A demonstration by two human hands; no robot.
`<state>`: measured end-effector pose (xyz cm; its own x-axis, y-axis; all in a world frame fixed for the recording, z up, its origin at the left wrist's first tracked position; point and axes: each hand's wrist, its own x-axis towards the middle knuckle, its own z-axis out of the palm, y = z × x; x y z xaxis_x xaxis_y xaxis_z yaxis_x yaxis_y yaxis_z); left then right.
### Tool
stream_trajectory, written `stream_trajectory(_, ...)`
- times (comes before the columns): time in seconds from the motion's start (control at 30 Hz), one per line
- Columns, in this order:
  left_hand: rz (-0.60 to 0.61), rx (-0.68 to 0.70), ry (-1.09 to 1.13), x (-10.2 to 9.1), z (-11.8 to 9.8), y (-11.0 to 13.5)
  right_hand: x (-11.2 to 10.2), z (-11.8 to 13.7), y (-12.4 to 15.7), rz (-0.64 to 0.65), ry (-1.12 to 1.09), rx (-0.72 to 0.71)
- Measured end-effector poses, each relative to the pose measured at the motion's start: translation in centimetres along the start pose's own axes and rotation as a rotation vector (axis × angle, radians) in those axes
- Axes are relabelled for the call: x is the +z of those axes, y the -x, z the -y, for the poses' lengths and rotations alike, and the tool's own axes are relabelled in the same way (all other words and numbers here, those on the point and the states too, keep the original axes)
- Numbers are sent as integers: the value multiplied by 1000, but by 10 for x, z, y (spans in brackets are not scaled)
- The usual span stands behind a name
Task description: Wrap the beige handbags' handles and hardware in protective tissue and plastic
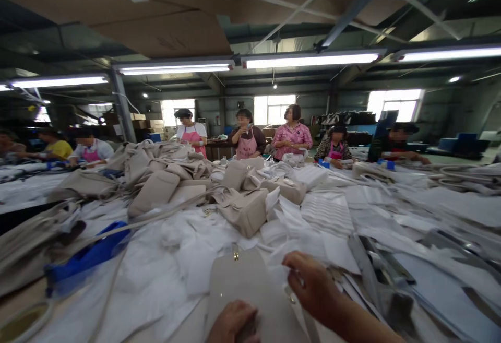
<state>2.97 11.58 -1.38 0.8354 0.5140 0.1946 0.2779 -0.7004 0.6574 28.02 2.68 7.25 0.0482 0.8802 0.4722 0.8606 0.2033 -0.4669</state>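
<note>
A light grey-beige handbag (243, 280) lies in front of me, with a small gold-coloured clasp (236, 252) at its top edge. My left hand (234, 321) rests over the lower part of this bag, its fingers curled; whatever they hold, if anything, is hidden. Beside the bag's right edge, my right hand (313, 284) is raised with thumb and fingers bent together. What is between those fingers cannot be made out. A metal fitting (290, 295) shows at the bag's right side, just below the right hand.
A heap of similar bags (156, 189) covers the table beyond, among white wrapping sheets (168, 259). A blue tape dispenser (88, 257) and a tape roll (25, 322) lie left. A grey tray (376, 275) holds metal parts at right. Several people work across the table.
</note>
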Motion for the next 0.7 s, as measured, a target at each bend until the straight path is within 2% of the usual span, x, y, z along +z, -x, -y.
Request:
stream_trajectory(0.1, -36, -46, 426, -22, -21, 3, 50, 43, 5, 184, -40, -209)
stream_trajectory(0.17, -124, -101, 617, -26, -26, 5, 66, 56, 8, 315, -15, -327)
stream_trajectory(0.23, -229, -188, 733, -23, -24, 6, 68, 63, 10, 411, 36, -391)
stream_trajectory(0.3, -316, -295, 799, -16, -19, 7, 59, 68, 12, 469, 48, -412)
stream_trajectory(0.37, -410, -396, 860, -11, -13, 8, 47, 68, 12, 489, -18, -419)
stream_trajectory(0.4, -455, -437, 903, -9, -11, 9, 42, 65, 10, 460, -76, -406)
stream_trajectory(0.47, -541, -490, 1005, -7, -6, 9, 37, 54, 4, 312, -182, -281)
stream_trajectory(0.5, -573, -502, 1049, -6, -4, 10, 38, 46, 0, 216, -213, -154)
stream_trajectory(0.57, -617, -518, 1089, -5, 0, 10, 43, 29, -10, 82, -257, 205)
stream_trajectory(0.63, -641, -531, 1078, -4, 2, 11, 50, 18, -20, 116, -350, 531)
stream_trajectory(0.7, -655, -539, 1048, -3, 3, 12, 55, 14, -30, 242, -523, 673)
